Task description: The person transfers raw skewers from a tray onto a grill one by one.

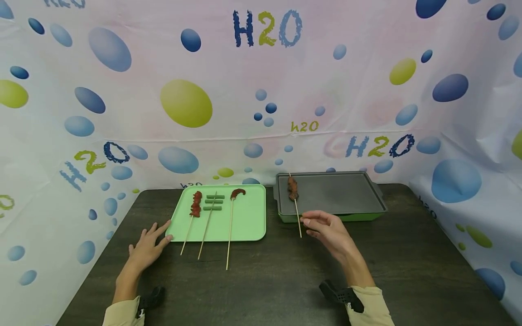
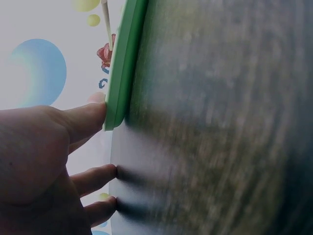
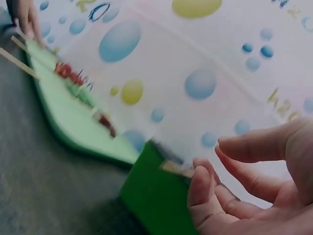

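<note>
My left hand [image 1: 144,250] lies with spread fingers at the left corner of a light green tray [image 1: 250,226]. In the left wrist view its thumb [image 2: 88,117] touches the tray's edge, while two other fingertips meet the table. Three skewers are on the tray: a dark red meat skewer [image 1: 196,204], a green vegetable skewer [image 1: 214,202] and a skewer with a curled reddish tentacle [image 1: 236,194]. A brown meat skewer [image 1: 292,188] rests on the grey griddle plate [image 1: 338,192], its stick jutting over the front. Beside that stick, my right hand [image 1: 328,233] holds nothing, thumb and fingers apart.
The griddle plate sits on a green base [image 1: 360,218], just right of the tray. Both stand at the back of a dark wooden table [image 1: 244,294], against a white backdrop [image 1: 310,81] printed with blue and green dots.
</note>
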{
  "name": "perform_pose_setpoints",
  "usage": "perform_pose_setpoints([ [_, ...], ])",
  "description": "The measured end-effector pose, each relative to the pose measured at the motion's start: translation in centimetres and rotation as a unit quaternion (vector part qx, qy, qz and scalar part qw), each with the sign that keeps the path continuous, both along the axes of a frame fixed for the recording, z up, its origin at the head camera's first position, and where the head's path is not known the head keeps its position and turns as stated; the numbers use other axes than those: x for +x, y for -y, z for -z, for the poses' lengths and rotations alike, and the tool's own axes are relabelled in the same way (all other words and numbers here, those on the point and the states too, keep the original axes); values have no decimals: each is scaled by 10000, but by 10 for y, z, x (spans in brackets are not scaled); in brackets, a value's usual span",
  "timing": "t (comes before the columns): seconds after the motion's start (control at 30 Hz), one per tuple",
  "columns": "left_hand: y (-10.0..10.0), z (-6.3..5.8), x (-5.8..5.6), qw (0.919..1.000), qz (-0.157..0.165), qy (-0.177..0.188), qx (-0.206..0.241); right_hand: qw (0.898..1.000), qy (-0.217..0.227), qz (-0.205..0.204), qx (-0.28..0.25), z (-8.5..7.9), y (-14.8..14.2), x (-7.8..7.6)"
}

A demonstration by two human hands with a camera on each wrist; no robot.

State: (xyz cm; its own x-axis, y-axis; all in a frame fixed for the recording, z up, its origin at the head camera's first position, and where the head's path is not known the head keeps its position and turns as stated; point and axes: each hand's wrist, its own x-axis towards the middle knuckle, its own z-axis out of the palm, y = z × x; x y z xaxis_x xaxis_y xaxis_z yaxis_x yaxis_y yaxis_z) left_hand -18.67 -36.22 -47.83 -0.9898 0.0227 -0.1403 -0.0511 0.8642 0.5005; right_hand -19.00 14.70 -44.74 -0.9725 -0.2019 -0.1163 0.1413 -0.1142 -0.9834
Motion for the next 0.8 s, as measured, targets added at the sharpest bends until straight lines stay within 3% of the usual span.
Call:
perform_pose_setpoints([
  [0.17,0,1,0,10000,4,-25,-10,9981,-536,-282,79,-18,4,6],
  [0.3,0,0,0,10000,-10,43,-27,9961,-690,-547,68,-24,10,10],
  [0.57,0,0,-1,10000,-15,87,-11,9895,-594,-1282,-301,-19,36,13],
  [0.8,2,6,-2,9995,155,-256,59,9860,-269,-1561,-521,-4,60,15],
])
